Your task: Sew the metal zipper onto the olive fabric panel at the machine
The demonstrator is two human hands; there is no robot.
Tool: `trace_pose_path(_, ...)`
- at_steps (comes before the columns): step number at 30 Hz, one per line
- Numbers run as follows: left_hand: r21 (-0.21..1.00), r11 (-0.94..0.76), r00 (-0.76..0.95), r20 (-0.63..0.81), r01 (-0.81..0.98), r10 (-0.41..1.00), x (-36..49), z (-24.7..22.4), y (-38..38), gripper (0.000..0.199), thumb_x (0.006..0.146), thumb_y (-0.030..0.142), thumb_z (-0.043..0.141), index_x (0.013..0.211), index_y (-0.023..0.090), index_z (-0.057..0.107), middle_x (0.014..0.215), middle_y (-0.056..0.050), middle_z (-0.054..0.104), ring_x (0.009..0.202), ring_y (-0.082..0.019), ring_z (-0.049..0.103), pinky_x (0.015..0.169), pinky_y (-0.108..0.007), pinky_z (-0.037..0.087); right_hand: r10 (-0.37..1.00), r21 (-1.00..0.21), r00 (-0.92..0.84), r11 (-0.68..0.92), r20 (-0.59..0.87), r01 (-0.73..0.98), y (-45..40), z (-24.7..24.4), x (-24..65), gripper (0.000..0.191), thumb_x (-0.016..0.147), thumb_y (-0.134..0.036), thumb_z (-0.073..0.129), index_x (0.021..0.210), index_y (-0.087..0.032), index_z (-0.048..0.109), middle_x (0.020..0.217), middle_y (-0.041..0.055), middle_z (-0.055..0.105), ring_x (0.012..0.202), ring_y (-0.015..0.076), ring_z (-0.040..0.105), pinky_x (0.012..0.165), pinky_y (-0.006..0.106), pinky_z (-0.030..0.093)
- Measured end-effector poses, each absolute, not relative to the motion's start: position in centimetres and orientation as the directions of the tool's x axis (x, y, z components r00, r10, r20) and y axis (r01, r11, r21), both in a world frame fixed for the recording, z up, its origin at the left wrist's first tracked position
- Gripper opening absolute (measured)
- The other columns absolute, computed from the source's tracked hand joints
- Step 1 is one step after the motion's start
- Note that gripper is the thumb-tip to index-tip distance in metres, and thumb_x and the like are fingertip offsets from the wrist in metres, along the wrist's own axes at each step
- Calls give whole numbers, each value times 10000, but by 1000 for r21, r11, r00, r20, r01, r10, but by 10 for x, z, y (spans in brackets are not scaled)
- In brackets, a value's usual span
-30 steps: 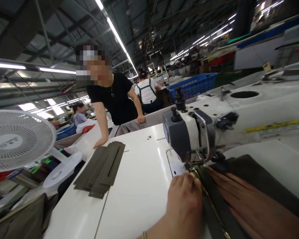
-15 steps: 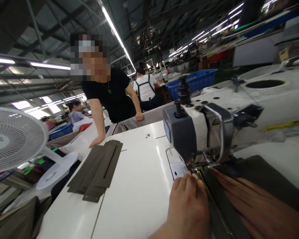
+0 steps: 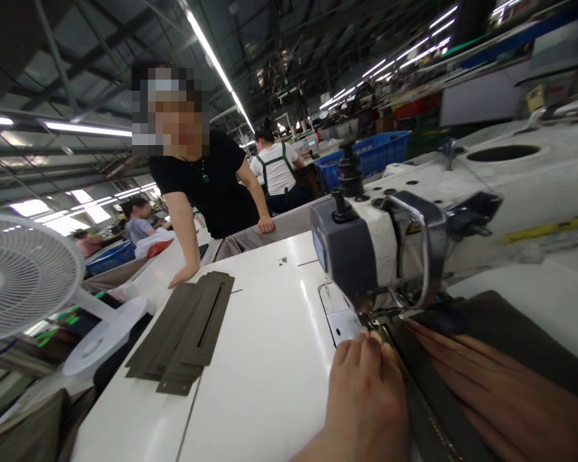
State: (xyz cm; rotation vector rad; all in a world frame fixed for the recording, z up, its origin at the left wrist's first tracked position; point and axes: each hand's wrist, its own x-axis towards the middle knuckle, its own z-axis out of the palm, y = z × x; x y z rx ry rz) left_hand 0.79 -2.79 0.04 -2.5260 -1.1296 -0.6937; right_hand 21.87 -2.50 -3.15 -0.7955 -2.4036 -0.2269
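Olive-green fabric (image 3: pixel 510 321): smooth, spread out, partly covered, well apart from the left edge of the sewing table (image 3: pixel 255 340).
Gold-toned zipper (image 3: pixel 417 393): narrow metallic teeth, straight along the fabric, slanting toward the table's far edge, lower stretch blurred.

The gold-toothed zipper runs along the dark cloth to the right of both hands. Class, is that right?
Not quite: the gold-toothed zipper runs along the dark cloth between the left hand and the right hand, as the head view shows.

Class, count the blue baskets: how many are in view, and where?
2: one basket beyond the sewing machine, a second basket farther left, past the white fan; more may be hidden.
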Motion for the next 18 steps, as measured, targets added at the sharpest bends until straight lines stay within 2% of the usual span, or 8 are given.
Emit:
trace_pose_path(5,-45,-648,589,469,760,658,6,-1,-27,270,1017,113,397,1140,65,632,1149,-158,689,992,-254,687,828,-355,603,532,-53,-612,778,585,626,-26,-32,220,633,874,-155,484,1497,-259,455,1482,71,498,1292,307,527,1053,452,501)
trace_pose_path(11,-79,-648,592,500,758,632,6,5,-28,229,1001,98,435,1108,73,636,1090,-144,689,919,-242,686,786,-346,610,547,-55,-593,761,591,647,-27,-27,215,628,890,-137,469,1510,-229,431,1460,79,523,1291,279,536,1103,464,450)
trace_pose_path(15,-111,-619,594,455,778,664,7,7,-26,196,980,86,487,1115,97,630,1044,-122,680,847,-225,674,740,-338,605,506,-17,-587,766,632,643,-25,-27,212,650,898,-127,452,1539,-194,370,1443,95,536,1262,264,564,1089,447,465)
trace_pose_path(18,-105,-604,589,401,790,702,9,7,-25,174,968,93,507,1092,119,627,1001,-104,666,813,-220,660,714,-342,598,432,52,-593,778,680,626,-20,-31,213,675,913,-137,424,1572,-169,279,1408,100,566,1215,231,602,1030,394,514)
